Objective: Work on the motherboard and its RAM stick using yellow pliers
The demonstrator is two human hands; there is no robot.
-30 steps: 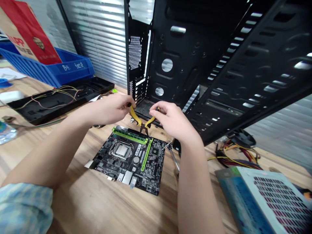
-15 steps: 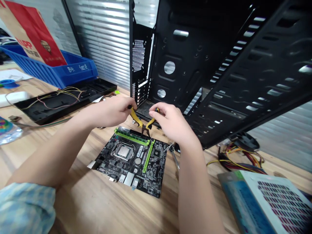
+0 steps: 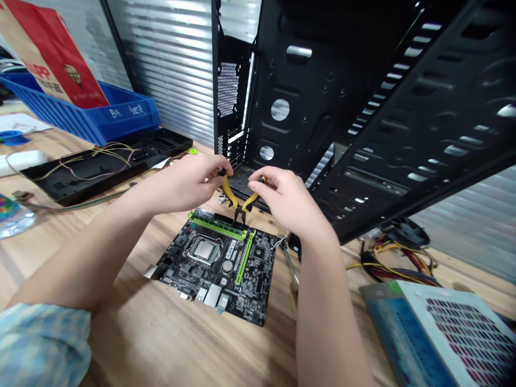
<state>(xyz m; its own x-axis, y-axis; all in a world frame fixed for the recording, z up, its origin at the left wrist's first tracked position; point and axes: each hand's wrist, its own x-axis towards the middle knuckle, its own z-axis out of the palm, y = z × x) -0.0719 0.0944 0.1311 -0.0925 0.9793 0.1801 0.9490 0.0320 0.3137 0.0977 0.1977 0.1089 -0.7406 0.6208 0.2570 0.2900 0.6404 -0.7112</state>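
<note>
My left hand (image 3: 187, 183) and my right hand (image 3: 280, 198) each grip one yellow handle of a pair of yellow-handled pliers (image 3: 237, 200). The black jaws (image 3: 240, 215) point down and hang just above the far edge of a black motherboard (image 3: 217, 269), which lies flat on the wooden table (image 3: 121, 333). The board has a CPU in its socket and green memory slots. A small black tip shows at my left fingers, and I cannot tell what it is. Behind the pliers stands an open black computer case (image 3: 298, 102).
A metal-shafted screwdriver (image 3: 291, 264) lies under my right forearm. On the right are a power supply unit (image 3: 455, 336), bundled coloured cables (image 3: 397, 263) and a fan (image 3: 405, 234). At left are a black plastic panel with thin wires (image 3: 105, 166) and a blue bin (image 3: 121, 113).
My left hand has shifted slightly to the right, and the pliers sit a little more upright. The view has moved slightly. The board and case stay in place.
</note>
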